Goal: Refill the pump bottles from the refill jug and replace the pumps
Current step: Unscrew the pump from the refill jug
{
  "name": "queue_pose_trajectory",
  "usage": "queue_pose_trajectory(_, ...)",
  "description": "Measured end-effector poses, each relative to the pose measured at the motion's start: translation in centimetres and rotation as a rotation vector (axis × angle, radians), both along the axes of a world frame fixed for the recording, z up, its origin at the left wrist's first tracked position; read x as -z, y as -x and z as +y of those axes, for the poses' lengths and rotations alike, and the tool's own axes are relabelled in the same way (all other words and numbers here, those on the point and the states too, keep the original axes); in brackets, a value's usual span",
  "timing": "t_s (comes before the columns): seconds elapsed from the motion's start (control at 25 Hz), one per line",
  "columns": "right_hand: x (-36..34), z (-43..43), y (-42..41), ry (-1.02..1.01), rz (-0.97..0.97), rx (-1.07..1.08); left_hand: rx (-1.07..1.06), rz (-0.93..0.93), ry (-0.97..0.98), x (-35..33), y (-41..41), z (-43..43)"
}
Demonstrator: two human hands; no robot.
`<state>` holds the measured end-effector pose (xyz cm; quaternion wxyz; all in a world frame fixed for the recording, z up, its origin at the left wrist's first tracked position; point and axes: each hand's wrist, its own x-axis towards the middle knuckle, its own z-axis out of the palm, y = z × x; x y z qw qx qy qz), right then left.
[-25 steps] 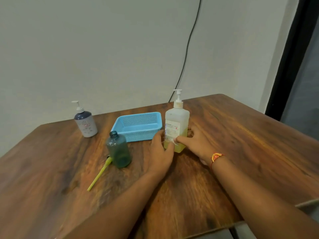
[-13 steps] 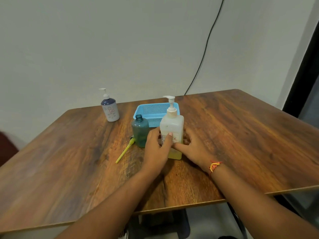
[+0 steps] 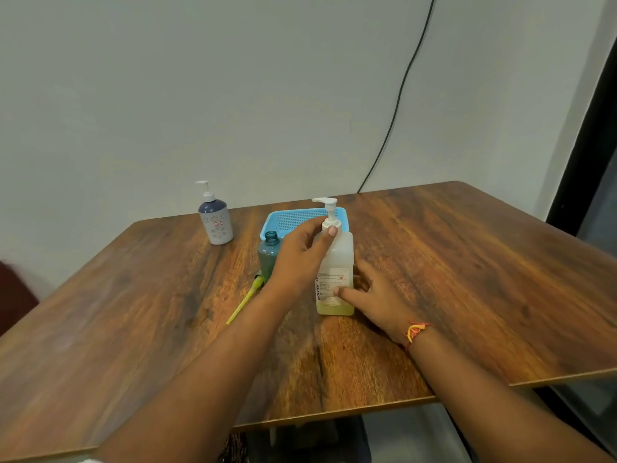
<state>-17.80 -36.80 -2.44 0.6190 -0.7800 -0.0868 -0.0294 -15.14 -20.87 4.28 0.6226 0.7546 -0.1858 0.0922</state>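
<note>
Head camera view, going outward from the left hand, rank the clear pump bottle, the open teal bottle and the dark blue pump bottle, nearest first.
From the left hand:
1. Clear pump bottle, its collar in the hand's grip.
2. Open teal bottle, just left, partly behind the hand.
3. Dark blue pump bottle, far left, near the wall.

Left hand (image 3: 302, 253) closes its grip on the pump collar (image 3: 331, 224) of the clear bottle (image 3: 337, 275); right hand (image 3: 377, 297) steadies its base on the tabletop (image 3: 467, 279); teal bottle (image 3: 268, 253) stands open, left
</note>
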Motion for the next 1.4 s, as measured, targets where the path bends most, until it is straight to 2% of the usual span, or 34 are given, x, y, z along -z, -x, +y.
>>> queue_pose_trajectory(0.28, 0.0, -0.3, -0.1, -0.056, 0.007, -0.015, -0.004, 0.088, 0.082, 0.0, -0.5, -0.3)
queue_pose_trajectory(0.72, 0.6, -0.4, -0.7, -0.100, 0.006, -0.012, -0.229, 0.054, 0.070, 0.0, -0.7, -2.0)
queue_pose_trajectory(1.0, 0.7, -0.5, -0.8, -0.100, 0.010, -0.015, -0.188, 0.016, 0.078, 0.0, -1.0, -2.5)
queue_pose_trajectory(1.12, 0.6, -0.5, -0.8, -0.100, 0.001, -0.008, -0.203, 0.007, 0.149, 0.7, -0.7, -2.5)
queue_pose_trajectory(1.24, 0.6, -0.4, -0.9, -0.106, -0.014, 0.004, -0.131, 0.029, 0.270, 1.0, -0.6, -2.0)
queue_pose_trajectory(1.4, 0.7, -0.5, -0.9, -0.108, -0.012, 0.009, -0.144, 0.013, 0.269, 0.7, -0.7, -1.8)
